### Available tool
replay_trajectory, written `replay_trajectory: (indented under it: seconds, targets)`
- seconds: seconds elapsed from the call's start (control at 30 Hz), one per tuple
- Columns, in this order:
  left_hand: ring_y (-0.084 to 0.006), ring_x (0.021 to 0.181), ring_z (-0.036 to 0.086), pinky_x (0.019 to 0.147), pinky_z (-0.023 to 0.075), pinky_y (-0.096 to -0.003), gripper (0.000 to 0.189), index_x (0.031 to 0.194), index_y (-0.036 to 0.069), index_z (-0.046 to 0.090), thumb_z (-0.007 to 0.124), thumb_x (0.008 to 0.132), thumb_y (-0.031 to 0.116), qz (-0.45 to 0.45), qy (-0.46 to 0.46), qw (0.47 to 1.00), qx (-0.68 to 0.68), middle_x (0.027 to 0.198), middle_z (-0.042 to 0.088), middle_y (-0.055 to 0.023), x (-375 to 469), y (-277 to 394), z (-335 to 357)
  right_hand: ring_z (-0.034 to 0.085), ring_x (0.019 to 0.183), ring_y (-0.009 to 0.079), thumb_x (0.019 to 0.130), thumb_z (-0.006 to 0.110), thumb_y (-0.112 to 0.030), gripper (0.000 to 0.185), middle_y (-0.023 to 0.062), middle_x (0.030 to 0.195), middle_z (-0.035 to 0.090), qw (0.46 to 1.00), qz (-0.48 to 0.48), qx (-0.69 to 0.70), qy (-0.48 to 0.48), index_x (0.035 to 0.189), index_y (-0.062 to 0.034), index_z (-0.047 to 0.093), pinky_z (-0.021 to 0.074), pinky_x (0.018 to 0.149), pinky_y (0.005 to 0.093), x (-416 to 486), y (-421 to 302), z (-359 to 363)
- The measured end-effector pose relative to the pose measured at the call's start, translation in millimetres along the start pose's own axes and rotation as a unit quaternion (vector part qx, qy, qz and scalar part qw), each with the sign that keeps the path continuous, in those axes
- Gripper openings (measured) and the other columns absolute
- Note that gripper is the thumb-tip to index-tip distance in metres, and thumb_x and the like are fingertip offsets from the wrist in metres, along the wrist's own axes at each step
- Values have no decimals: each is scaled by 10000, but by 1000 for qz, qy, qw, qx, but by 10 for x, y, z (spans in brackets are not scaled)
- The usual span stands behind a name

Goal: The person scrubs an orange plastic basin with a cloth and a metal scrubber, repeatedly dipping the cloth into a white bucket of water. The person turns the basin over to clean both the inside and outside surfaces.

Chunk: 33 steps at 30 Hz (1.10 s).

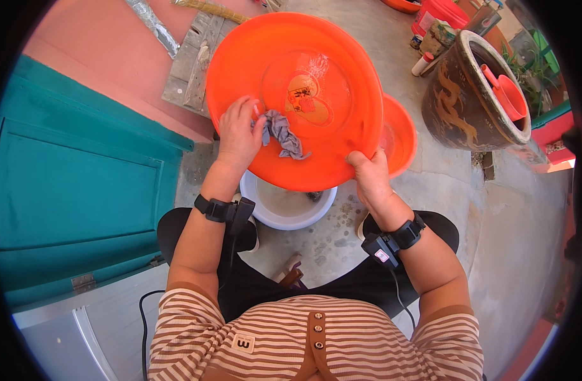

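Note:
A wide orange plastic basin (281,52) with a printed gold and red pattern on its bottom is held tilted before me, its inside turned towards me. My right hand (372,178) grips its near right rim, thumb on the inside. At the left side my left hand (238,135) holds one end of a crumpled grey cloth (286,140); the cloth's other end trails over the basin's inner surface. Under the raised basin, a pale blue-white basin (291,225) of cloudy water stands on the floor, partly hidden. Something dark (314,195) shows in it, too covered to identify.
A smaller orange basin (404,138) stands behind on the right. Farther right is a large glazed pot (450,105) with a red dipper (507,95) on it. A weathered wooden board (186,71) and a teal door (76,185) flank the left. Wet spots mark the concrete floor (338,247).

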State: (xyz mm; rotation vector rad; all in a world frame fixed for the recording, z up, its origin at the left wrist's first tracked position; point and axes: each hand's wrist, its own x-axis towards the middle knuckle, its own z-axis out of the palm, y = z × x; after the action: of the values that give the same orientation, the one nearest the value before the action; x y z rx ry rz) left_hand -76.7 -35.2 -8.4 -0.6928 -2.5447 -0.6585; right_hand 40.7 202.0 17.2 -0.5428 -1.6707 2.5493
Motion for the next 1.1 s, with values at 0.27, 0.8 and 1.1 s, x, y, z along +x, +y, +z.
replay_trajectory:
  seconds: [0.27,0.8,1.1]
  targets:
    - [-343,1038,542,876,450,-431,380,1165,81,531,618,802,156,10,-184,977,103,1167,534,-161,-222,86,239,601,979,184,782,486,74,353,87,1086,624,1000,-23,5,-2,1127,42,554,481,842,307,-70,-15,19]
    - [-224,1071,588,892,481,-344,429,1290,1,441,488,865,-26,-188,-262,829,-456,1165,582,-117,-246,700,526,548,923,130,785,486,54,363,46,1030,577,995,-55,-61,-53,1146,14,501,455,825,274,-73,231,30]
    - [-247,1113,532,963,440,-322,425,1184,54,511,529,781,-76,66,-47,930,-357,1182,478,-130,71,854,114,513,870,101,788,488,46,379,19,1002,549,985,0,-117,-126,1164,3,496,451,769,249,-185,316,57]
